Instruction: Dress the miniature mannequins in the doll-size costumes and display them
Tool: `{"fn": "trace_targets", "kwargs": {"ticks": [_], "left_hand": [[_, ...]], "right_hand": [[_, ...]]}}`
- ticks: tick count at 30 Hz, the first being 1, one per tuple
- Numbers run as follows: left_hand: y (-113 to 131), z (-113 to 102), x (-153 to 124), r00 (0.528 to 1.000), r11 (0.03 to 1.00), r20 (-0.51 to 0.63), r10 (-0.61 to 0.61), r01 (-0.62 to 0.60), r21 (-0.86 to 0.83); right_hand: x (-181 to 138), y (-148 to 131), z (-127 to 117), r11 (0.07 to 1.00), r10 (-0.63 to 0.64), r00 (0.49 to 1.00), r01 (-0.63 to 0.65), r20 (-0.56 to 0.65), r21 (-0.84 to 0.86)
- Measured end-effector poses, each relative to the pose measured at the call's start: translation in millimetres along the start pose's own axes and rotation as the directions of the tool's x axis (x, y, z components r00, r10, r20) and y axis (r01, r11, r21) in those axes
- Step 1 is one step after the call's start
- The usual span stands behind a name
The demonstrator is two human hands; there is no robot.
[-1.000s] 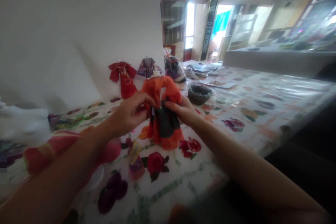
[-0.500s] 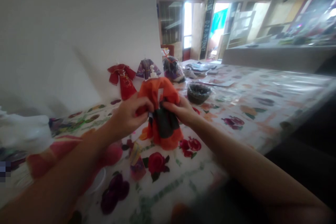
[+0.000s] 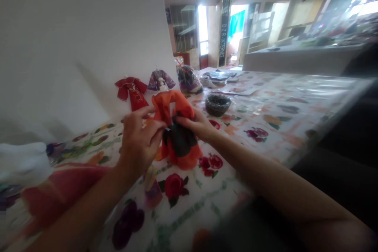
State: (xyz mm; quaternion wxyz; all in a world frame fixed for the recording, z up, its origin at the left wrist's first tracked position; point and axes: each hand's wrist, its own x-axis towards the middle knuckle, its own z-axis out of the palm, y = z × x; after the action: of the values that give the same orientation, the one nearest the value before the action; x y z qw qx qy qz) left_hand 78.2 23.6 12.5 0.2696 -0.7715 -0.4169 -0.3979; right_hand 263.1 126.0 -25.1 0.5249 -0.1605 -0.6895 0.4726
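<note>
A small orange dress (image 3: 184,160) with a dark green front panel is upright over the table in front of me. My right hand (image 3: 196,124) grips its right side, the thumb pressed on the front at the waist. At the left side of the waist, my left hand (image 3: 141,136) pinches the dress between thumb and fingers; the exact spot under the fingertips is blurred. Behind it, a small red dress (image 3: 134,90) and a small purple robe (image 3: 159,78) lean by the wall. A small white figurine (image 3: 162,84) shows just above the orange collar.
A dark bowl wrapped in clear plastic (image 3: 217,104) stands right of the dress, with a filled plastic bag (image 3: 189,79) behind. A white object (image 3: 22,163) and red cloth (image 3: 67,183) lie at left. The tablecloth (image 3: 283,141) is fruit-patterned.
The view has shifted slightly, moving the scene left. My left hand has turned more upright, its fingers lifting and spreading somewhat at the dress. My right hand keeps its grip.
</note>
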Motion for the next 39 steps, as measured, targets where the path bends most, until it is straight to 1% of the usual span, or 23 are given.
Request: {"fn": "trace_targets", "kwargs": {"ticks": [3,6,8,12,14,16,18,19,21,24,28,33,39], "left_hand": [[-0.9,-1.8,2.8,0.990,0.988,0.025,0.137,-0.139,0.071],[-2.5,-2.6,6.8,0.967,0.966,0.094,0.238,-0.245,0.078],[-3.2,-2.0,9.4,0.959,0.964,0.135,0.249,-0.259,0.063],[-3.7,-0.6,13.5,0.968,0.980,0.162,0.193,-0.197,0.007],[-4.2,-1.2,14.3,0.961,0.975,0.175,0.213,-0.219,0.019],[-5.3,-2.8,14.3,0.933,0.950,0.206,0.294,-0.309,0.046],[-6.8,-4.6,14.0,0.893,0.912,0.245,0.378,-0.404,0.066],[-7.6,-5.3,13.9,0.875,0.894,0.258,0.409,-0.441,0.079],[-9.3,-5.7,13.7,0.856,0.869,0.271,0.440,-0.482,0.110],[-11.5,-3.5,13.4,0.852,0.861,0.273,0.446,-0.492,0.129],[-13.5,1.7,12.6,0.865,0.873,0.226,0.448,-0.478,0.097],[-15.1,6.7,11.1,0.869,0.879,0.209,0.448,-0.471,0.074],[-16.1,6.2,10.8,0.878,0.887,0.170,0.447,-0.459,0.040]], "right_hand": [[-0.5,-0.3,1.4,1.000,-0.013,1.000,0.013,0.000,0.001],[-0.9,-2.3,2.5,0.999,-0.038,0.999,0.038,-0.011,-0.021],[-1.0,-3.6,2.7,0.997,-0.050,0.999,0.049,-0.016,-0.056],[-1.0,-4.5,2.8,0.994,-0.069,0.997,0.066,-0.032,-0.087],[-0.8,-4.4,2.9,0.991,-0.098,0.995,0.095,-0.035,-0.096],[-0.7,-4.6,2.9,0.987,-0.128,0.991,0.125,-0.023,-0.101],[-0.5,-4.9,2.6,0.985,-0.148,0.989,0.147,-0.012,-0.096],[-0.4,-5.0,2.5,0.984,-0.152,0.988,0.151,-0.011,-0.091],[-0.4,-5.1,2.1,0.985,-0.150,0.988,0.147,-0.023,-0.086],[-0.6,-4.8,1.6,0.989,-0.131,0.991,0.129,-0.025,-0.067],[-1.4,-3.7,0.1,0.993,-0.114,0.993,0.114,-0.008,-0.011],[-3.0,-4.8,-3.2,0.996,-0.073,0.997,0.071,0.025,0.058],[-3.3,-4.3,-1.7,0.997,-0.060,0.998,0.059,0.015,0.042]]}}
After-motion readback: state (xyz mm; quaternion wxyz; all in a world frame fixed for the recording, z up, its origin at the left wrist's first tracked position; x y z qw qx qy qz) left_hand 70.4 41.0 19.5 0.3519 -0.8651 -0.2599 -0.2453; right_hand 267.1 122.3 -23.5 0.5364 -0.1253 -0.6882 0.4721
